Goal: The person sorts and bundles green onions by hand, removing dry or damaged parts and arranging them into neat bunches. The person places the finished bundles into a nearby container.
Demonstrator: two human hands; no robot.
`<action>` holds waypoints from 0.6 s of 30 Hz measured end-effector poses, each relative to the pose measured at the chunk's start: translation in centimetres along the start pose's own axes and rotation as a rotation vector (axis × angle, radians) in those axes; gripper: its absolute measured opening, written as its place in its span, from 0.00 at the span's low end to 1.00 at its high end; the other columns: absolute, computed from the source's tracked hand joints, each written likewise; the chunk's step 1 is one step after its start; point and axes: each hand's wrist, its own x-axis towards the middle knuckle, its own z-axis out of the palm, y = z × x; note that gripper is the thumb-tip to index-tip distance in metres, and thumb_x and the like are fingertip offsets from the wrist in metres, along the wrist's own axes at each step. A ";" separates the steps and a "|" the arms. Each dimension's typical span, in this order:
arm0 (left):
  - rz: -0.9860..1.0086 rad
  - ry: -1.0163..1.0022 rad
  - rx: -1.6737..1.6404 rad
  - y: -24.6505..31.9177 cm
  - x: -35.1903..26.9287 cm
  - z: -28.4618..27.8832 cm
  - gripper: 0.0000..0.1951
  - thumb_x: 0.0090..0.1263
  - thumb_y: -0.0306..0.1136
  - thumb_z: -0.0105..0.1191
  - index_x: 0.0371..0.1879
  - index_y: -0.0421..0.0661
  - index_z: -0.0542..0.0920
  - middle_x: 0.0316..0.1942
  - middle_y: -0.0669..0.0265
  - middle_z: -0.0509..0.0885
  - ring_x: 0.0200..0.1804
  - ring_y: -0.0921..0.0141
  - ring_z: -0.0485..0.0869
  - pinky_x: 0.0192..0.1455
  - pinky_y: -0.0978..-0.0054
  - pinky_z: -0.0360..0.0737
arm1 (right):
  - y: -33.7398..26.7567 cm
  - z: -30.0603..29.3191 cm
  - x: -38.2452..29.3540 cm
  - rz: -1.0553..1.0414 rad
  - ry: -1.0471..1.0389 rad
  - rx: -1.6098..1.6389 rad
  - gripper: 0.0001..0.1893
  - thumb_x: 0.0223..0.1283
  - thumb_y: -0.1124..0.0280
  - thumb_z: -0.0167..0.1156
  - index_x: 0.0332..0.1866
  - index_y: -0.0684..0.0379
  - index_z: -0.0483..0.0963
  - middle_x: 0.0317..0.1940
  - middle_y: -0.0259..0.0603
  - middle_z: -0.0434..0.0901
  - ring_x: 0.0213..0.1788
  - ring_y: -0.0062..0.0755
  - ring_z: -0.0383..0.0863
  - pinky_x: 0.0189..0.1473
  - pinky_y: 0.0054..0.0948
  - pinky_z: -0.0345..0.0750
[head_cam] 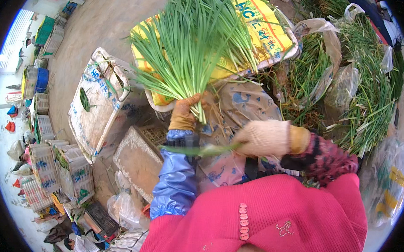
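Note:
My left hand [185, 114], in a brownish-orange glove, grips a fanned bunch of garlic chives [189, 50] by its pale stem ends. The leaves spread away from me over a yellow sack [268, 30] that bears writing. A second bunch of chives [241, 54] lies on the sack, partly behind the held one. To the right, my right hand [263, 138] wears a pale knitted glove and is motion-blurred. From its fingers a few green leaves [207, 150] trail left across my left forearm. A stained, patterned plastic sheet [251, 101] lies before me, under my hands.
Loose chives [365, 86] are heaped at right among clear plastic bags [343, 85]. The yellow sack covers a pale-rimmed crate [284, 56]. At left stand an upturned white crate [93, 113], a dirty foam block [135, 163] and stacked crates [71, 167]. A person [82, 244] is at lower left.

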 end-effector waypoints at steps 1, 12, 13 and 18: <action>0.019 0.015 0.036 0.5 -0.1 -0.5 0.13 0.76 0.29 0.57 0.53 0.32 0.80 0.31 0.57 0.84 0.30 0.64 0.81 0.35 0.66 0.82 | 1.5 0.1 -1.7 -0.122 -0.104 0.099 0.16 0.68 0.60 0.58 0.50 0.58 0.85 0.30 0.46 0.85 0.31 0.36 0.85 0.38 0.37 0.81; 0.162 0.012 0.355 10.8 -8.1 2.8 0.19 0.66 0.29 0.64 0.51 0.30 0.78 0.32 0.56 0.83 0.32 0.62 0.82 0.36 0.65 0.80 | 13.8 3.8 -8.2 0.379 0.548 -0.288 0.22 0.60 0.54 0.64 0.52 0.60 0.81 0.45 0.53 0.86 0.51 0.56 0.85 0.55 0.47 0.82; 0.309 -0.065 0.343 11.5 -9.6 4.0 0.13 0.66 0.21 0.60 0.48 0.31 0.79 0.30 0.56 0.83 0.28 0.64 0.82 0.30 0.68 0.80 | 12.8 3.0 -6.2 0.271 0.547 -0.149 0.21 0.62 0.55 0.63 0.53 0.60 0.81 0.45 0.52 0.86 0.48 0.54 0.86 0.53 0.44 0.83; 0.538 -0.162 0.804 13.6 -13.3 8.0 0.20 0.62 0.22 0.64 0.53 0.35 0.79 0.34 0.60 0.85 0.29 0.66 0.82 0.33 0.69 0.80 | 4.8 -2.0 4.2 -0.647 0.344 0.841 0.25 0.69 0.65 0.62 0.68 0.60 0.68 0.45 0.36 0.80 0.43 0.29 0.80 0.41 0.32 0.81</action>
